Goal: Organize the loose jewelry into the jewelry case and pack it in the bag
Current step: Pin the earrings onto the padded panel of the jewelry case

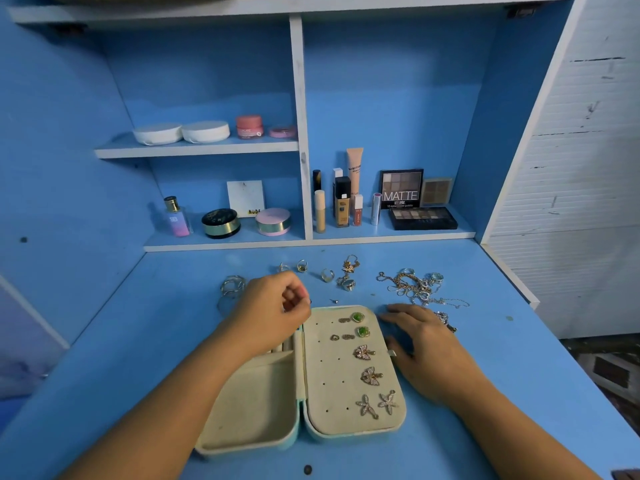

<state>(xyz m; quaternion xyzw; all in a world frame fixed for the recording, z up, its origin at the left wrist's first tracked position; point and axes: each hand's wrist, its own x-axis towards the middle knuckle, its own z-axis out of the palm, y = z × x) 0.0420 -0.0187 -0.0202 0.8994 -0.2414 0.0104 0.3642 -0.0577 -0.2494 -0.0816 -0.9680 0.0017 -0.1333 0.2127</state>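
Observation:
An open cream jewelry case (263, 407) lies on the blue desk. Its right panel (332, 382) carries several earrings, among them two green studs (358, 317) and leaf-shaped pairs (372, 375). My left hand (273, 310) hovers over the case's upper left corner, fingers curled; whether they pinch something small I cannot tell. My right hand (422, 344) rests flat on the desk against the case's right edge, fingers spread. Loose rings (327, 274) lie behind the case, with a tangle of chains (415, 289) at the right and bangles (232, 285) at the left. No bag is in view.
Shelves at the back hold cosmetics: a perfume bottle (177, 218), compacts (221, 222), foundation tubes (342, 206) and eyeshadow palettes (422, 218). A tiny stud (334, 301) lies just behind the case. A white wall (571, 188) bounds the desk at the right.

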